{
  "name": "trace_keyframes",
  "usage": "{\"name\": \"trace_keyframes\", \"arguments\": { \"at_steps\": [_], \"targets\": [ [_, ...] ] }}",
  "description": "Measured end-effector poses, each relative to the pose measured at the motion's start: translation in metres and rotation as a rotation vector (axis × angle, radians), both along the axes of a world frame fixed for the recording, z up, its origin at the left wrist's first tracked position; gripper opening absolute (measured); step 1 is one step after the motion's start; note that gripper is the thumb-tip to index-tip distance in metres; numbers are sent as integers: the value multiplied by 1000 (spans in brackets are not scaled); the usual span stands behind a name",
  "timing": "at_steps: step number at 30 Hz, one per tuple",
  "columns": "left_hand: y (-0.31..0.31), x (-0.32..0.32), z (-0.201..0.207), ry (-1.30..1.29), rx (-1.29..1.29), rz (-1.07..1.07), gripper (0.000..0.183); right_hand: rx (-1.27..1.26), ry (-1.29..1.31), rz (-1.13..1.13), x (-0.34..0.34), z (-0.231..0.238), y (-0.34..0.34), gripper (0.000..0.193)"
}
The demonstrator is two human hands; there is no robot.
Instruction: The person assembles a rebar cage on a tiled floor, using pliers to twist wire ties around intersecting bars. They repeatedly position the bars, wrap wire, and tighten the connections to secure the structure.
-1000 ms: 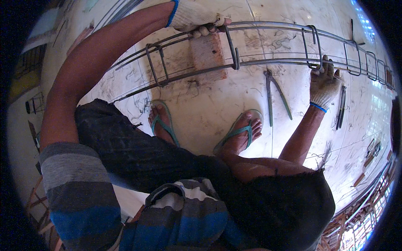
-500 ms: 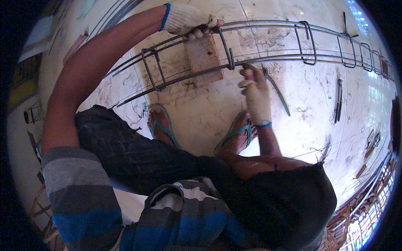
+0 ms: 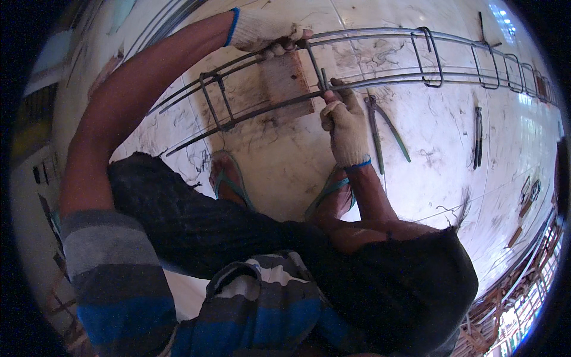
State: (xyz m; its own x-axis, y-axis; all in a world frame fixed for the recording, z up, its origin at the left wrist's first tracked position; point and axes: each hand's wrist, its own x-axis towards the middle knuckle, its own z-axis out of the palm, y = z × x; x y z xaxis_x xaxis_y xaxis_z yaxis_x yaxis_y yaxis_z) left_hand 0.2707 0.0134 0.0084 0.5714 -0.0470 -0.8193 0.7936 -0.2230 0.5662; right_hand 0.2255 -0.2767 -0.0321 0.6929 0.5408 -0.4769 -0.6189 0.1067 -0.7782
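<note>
- Rebar cage point(image 3: 273, 107) of long bars and squarish stirrups runs across the upper half of the view, its right end stretching toward the right rim.
- On its far edge, the left hand point(image 3: 267, 33), in a knit glove, is curled around the bars, next to the top of one stirrup point(image 3: 312, 59).
- At that stirrup's lower corner, on the near edge, the gloved right hand point(image 3: 347, 128) has thumb and forefinger close together (whether they pinch the metal, I cannot tell).
- Beneath the cage, below the left hand, is a reddish block point(image 3: 291, 77).
- Between the near edge and the feet in green sandals point(image 3: 236, 185) stretches a band of pale floor point(image 3: 416, 196) scattered with wire scraps.
- To the right of the right hand, pincers point(image 3: 375, 128) lie with handles splayed, their head near the near bar.
- Farther right, a second, dark hand tool point(image 3: 477, 137) lies with handles together, well apart from the hands.
- Long loose bars point(image 3: 169, 27) lie at upper left, beyond the left forearm.
</note>
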Motion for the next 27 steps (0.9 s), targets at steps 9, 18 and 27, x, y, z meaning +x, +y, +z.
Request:
{"name": "trace_keyframes", "arguments": {
  "at_steps": [9,18,27],
  "targets": [
    [-6,1,3,-4,22,44,35,-98,-59,69,9,6,-3,62],
    [5,3,2,6,-21,12,41,-291,-271,95,10,14,6,47],
    [4,-1,-2,45,-49,73,39,-265,-319,51,2,8,1,36]
  ]
}}
